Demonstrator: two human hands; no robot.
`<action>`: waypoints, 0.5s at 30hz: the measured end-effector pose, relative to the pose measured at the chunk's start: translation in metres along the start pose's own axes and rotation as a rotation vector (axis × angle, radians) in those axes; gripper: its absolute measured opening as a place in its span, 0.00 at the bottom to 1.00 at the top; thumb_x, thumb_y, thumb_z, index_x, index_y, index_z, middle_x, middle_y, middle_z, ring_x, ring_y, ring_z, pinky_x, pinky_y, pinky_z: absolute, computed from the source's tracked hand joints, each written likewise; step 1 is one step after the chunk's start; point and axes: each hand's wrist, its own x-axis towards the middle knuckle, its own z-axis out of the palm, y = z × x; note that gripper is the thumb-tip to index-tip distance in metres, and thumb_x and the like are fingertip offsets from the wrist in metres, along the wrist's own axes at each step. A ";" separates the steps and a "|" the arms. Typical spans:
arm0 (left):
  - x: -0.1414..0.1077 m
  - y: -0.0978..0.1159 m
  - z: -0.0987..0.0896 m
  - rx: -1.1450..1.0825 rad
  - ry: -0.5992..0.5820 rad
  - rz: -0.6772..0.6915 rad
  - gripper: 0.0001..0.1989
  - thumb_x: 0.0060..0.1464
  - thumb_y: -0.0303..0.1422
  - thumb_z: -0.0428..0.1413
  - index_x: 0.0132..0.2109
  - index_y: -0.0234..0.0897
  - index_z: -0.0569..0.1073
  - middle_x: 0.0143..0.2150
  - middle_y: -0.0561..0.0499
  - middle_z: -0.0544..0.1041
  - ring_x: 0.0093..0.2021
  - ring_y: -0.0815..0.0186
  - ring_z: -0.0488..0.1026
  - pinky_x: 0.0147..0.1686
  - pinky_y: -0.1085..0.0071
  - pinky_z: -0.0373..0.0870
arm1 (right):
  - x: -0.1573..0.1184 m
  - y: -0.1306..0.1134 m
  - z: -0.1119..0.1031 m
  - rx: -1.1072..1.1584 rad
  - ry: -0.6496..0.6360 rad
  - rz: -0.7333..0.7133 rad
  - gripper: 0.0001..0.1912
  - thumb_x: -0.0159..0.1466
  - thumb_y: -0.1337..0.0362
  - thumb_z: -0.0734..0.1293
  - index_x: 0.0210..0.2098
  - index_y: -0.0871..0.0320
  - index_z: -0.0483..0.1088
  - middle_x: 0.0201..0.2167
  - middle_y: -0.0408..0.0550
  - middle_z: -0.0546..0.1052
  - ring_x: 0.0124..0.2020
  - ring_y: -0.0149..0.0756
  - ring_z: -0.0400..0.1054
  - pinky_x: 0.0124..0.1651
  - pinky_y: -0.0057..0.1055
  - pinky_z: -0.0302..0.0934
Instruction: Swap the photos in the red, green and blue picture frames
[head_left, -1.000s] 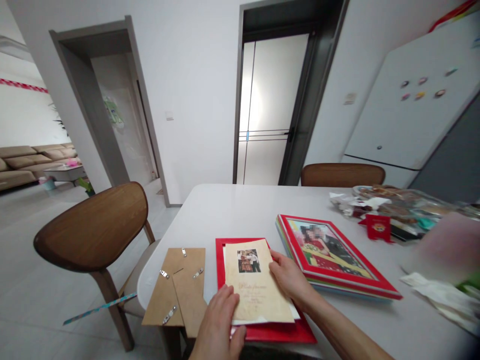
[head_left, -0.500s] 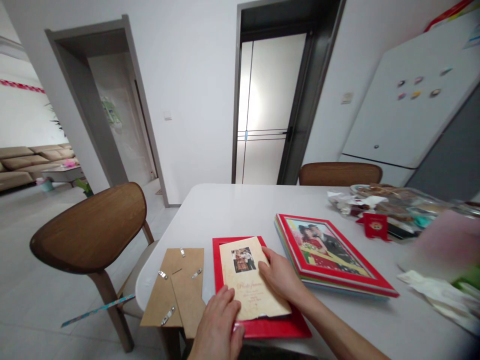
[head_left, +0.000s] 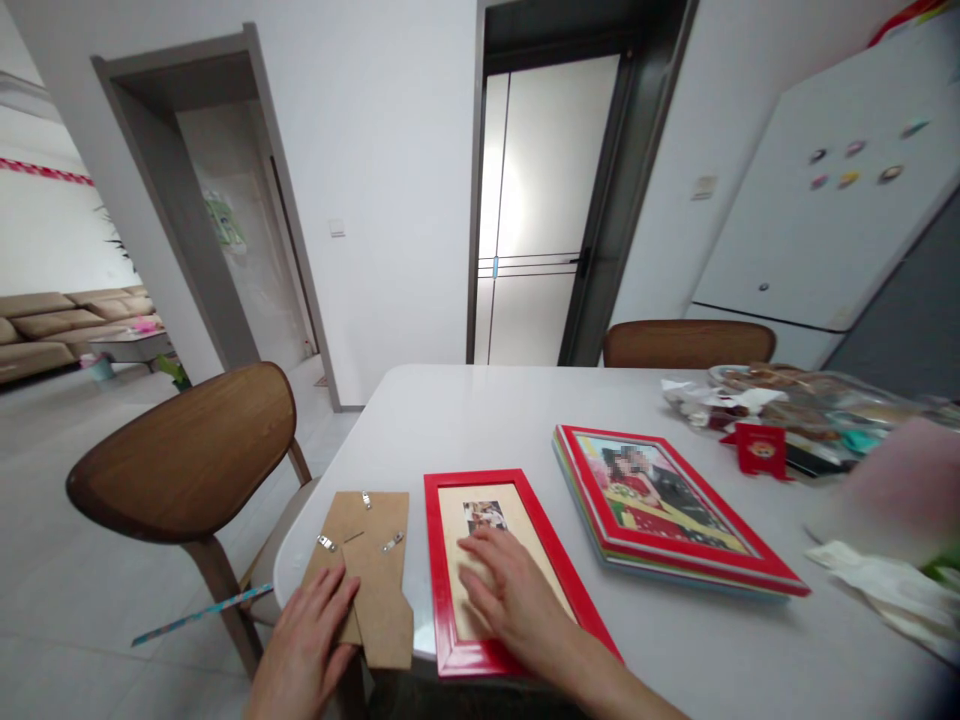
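Observation:
Near the table's front edge lies a red photo frame (head_left: 441, 590), with a cream printed sheet (head_left: 454, 510) inside its border; a small photo shows near the sheet's top. Over the sheet is my right hand (head_left: 525, 610), fingers slightly bent and apart, hiding the sheet's lower middle. My left hand (head_left: 304, 640) rests with its fingers spread on the brown backing board (head_left: 382, 590) just left of the frame. Metal clips show on this board, which has a stand leg flat against it. Neither hand grips anything.
A stack of photo frames (head_left: 667, 500) topped by a red one with a couple's picture lies to the right. Beyond it are a red packet (head_left: 761, 450), plastic-wrapped items (head_left: 810, 400) and crumpled tissue (head_left: 877, 585). Wooden chairs (head_left: 187, 450) stand at the left and far side.
The cream sheet has gone from lying loose over the frame to sitting within its border. My left hand has moved left onto the backing board; my right hand has come over the sheet.

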 end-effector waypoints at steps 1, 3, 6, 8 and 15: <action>-0.001 -0.003 0.000 0.035 0.012 0.042 0.23 0.46 0.30 0.53 0.52 0.42 0.63 0.51 0.44 0.68 0.50 0.55 0.65 0.46 0.58 0.65 | -0.002 -0.011 0.005 0.068 -0.036 -0.026 0.15 0.57 0.63 0.58 0.43 0.58 0.66 0.43 0.51 0.68 0.44 0.36 0.60 0.48 0.33 0.53; 0.000 -0.002 -0.003 0.094 0.067 0.130 0.20 0.49 0.34 0.51 0.51 0.44 0.64 0.50 0.47 0.70 0.48 0.58 0.67 0.44 0.62 0.68 | -0.004 -0.031 0.014 0.159 -0.081 -0.044 0.17 0.57 0.61 0.59 0.45 0.58 0.65 0.43 0.51 0.69 0.44 0.36 0.60 0.48 0.33 0.53; 0.007 0.008 -0.014 0.137 0.189 0.227 0.18 0.52 0.34 0.49 0.51 0.42 0.64 0.48 0.48 0.71 0.47 0.61 0.69 0.42 0.67 0.69 | 0.001 -0.051 0.021 0.187 -0.114 -0.028 0.22 0.55 0.57 0.61 0.47 0.59 0.63 0.42 0.52 0.70 0.43 0.38 0.61 0.47 0.34 0.54; 0.015 0.015 -0.022 0.135 0.247 0.270 0.16 0.54 0.32 0.46 0.51 0.40 0.64 0.47 0.48 0.72 0.46 0.63 0.69 0.41 0.68 0.70 | 0.006 -0.058 0.022 0.184 -0.140 -0.003 0.24 0.54 0.55 0.61 0.48 0.60 0.63 0.41 0.53 0.70 0.42 0.40 0.62 0.46 0.35 0.56; 0.047 0.064 -0.044 0.035 0.355 0.404 0.15 0.54 0.27 0.44 0.48 0.36 0.67 0.45 0.47 0.74 0.46 0.65 0.69 0.41 0.71 0.70 | 0.000 -0.045 -0.015 0.240 -0.113 0.027 0.25 0.53 0.57 0.62 0.49 0.61 0.63 0.44 0.54 0.69 0.44 0.40 0.63 0.47 0.36 0.57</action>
